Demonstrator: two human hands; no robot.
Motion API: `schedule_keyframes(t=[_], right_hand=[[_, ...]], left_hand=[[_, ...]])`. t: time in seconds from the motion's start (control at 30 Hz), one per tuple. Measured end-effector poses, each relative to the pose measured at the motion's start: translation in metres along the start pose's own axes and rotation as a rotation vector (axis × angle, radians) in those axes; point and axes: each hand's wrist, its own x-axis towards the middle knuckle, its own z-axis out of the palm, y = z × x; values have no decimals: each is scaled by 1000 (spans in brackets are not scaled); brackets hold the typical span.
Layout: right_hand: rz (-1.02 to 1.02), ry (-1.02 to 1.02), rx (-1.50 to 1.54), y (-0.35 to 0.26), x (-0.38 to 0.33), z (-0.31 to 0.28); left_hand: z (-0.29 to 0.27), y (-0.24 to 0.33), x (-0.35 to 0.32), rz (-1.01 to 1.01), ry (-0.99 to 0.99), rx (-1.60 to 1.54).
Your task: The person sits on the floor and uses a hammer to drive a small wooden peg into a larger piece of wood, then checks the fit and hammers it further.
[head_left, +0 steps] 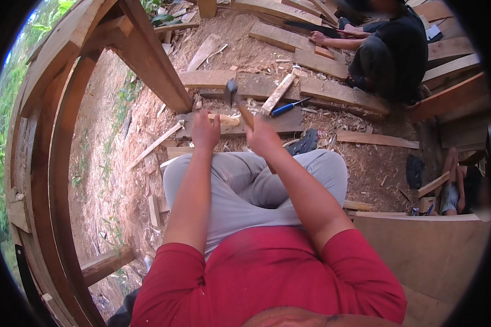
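Observation:
I sit cross-legged before a dark plank (282, 122) lying on the ground. My left hand (205, 132) is closed on one end of a small pale piece of wood (227, 120) above that plank. My right hand (264, 139) grips the wooden handle of a striking tool (231, 91). Its dark metal head is raised just above the small piece; whether it is a hammer or a hatchet I cannot tell. Beyond my right hand lies a blue-handled tool (290, 107), beside a short wooden offcut (279, 94).
Wooden posts (157, 60) rise at the left, with a handsaw (26, 278) against the frame. At the upper right a person (390, 54) crouches over boards with a long blade. Another person (461, 182) sits at the far right. A dark sandal (304, 143) lies by my knee.

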Motion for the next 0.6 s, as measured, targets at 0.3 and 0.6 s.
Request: schedule_keyframes(t=[0.3,0.6], right_hand=[[-46,64,107,-40,5,-35],[-59,-72,-51,-22,14,-11]], left_hand=[[-8,-16,0,2,47,-20],[2,-15,2,-14,22,-37]])
